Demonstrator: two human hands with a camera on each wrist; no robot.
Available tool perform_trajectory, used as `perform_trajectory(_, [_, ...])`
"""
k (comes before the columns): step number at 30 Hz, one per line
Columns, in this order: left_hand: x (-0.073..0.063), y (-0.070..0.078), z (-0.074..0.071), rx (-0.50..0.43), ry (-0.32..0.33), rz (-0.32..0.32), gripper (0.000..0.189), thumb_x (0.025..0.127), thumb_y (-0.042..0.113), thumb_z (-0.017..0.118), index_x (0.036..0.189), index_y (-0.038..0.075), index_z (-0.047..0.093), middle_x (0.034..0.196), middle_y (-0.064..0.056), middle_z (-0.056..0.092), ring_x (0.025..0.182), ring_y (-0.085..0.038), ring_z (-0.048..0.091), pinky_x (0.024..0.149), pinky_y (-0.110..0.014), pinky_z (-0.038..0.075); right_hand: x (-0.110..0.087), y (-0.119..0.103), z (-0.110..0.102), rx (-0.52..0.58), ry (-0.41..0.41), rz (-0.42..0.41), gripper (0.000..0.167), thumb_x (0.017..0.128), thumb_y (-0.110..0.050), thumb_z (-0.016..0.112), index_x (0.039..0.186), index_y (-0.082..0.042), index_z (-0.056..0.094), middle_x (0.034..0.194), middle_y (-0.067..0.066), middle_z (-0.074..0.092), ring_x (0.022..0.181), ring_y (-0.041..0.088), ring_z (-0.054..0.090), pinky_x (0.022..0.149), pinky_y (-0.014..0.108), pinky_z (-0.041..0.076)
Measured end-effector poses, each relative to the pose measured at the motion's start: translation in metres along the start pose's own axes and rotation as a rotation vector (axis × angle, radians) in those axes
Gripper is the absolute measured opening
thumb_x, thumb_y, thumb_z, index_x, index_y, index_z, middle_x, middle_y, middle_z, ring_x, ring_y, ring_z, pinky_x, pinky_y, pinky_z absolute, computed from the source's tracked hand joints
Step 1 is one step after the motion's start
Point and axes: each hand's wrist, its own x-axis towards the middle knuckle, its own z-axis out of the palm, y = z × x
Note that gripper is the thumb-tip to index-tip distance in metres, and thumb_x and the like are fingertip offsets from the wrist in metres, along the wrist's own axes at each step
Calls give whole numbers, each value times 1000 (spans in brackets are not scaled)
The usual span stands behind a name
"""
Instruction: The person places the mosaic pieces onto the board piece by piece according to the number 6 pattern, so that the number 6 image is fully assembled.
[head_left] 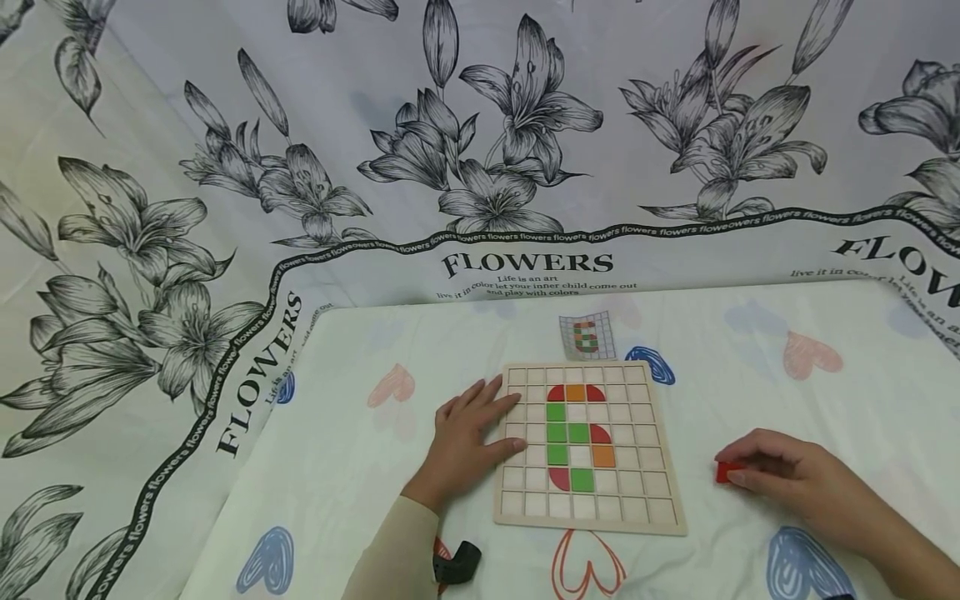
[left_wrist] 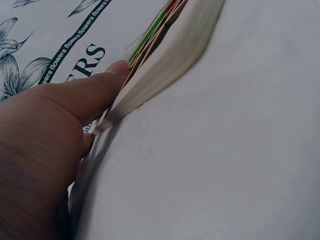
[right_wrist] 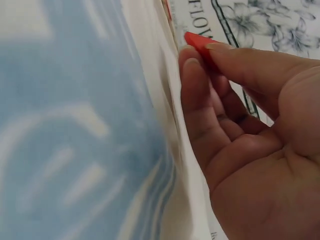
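Note:
A light wooden grid board (head_left: 633,508) lies in the middle of the table, with red, orange and green tiles set in several of its squares. On its left edge rests my left hand (head_left: 468,437), fingers spread, thumb and fingertips over the rim. In the left wrist view the thumb of the left hand (left_wrist: 45,135) lies along the board's edge. My right hand (head_left: 798,479), to the right of the board, pinches a small red tile (head_left: 726,472) between thumb and fingers. The right wrist view shows the red tile (right_wrist: 200,45) partly covered by the thumb and fingertips.
Behind the board lies a small pattern card (head_left: 587,335) showing a coloured grid figure. A black object (head_left: 459,565) is beside the left sleeve (head_left: 397,546). The white cloth with printed hearts (head_left: 812,356) covers the table, and a flower-printed cloth (head_left: 495,125) hangs behind.

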Motion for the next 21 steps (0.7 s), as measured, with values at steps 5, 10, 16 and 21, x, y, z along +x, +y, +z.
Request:
perform_trajectory(5, [0,0,1,-2,1,0,71,97,58,78,162,37,56,176,13,30,164,-18,16,125,-58,10,3,-3,1,69,-39,35,20,101,9,71,117,-4,74,106,6,78,93,15,76,79,21,58])
perform_trajectory(10, [1,0,1,3,3,0,71,97,57,78,162,37,56,176,13,30,164,-18,16,125,-58,10,7,-10,5,89,-39,38,19,101,8,71,116,-3,74,104,7,79,90,17,77,78,23,60])
perform_trajectory(16, [0,0,0,1,4,0,71,97,57,78,162,37,56,176,13,30,163,-18,16,125,-57,10,10,-18,14,57,-18,17,20,99,6,75,113,-9,75,104,4,79,91,16,76,80,19,57])
perform_trajectory(21, [1,0,1,-1,4,-4,71,97,58,78,162,38,56,176,13,29,164,-17,15,125,-57,10,15,-20,21,66,-22,-27,23,98,9,75,113,-9,74,103,4,79,90,15,75,80,19,57])
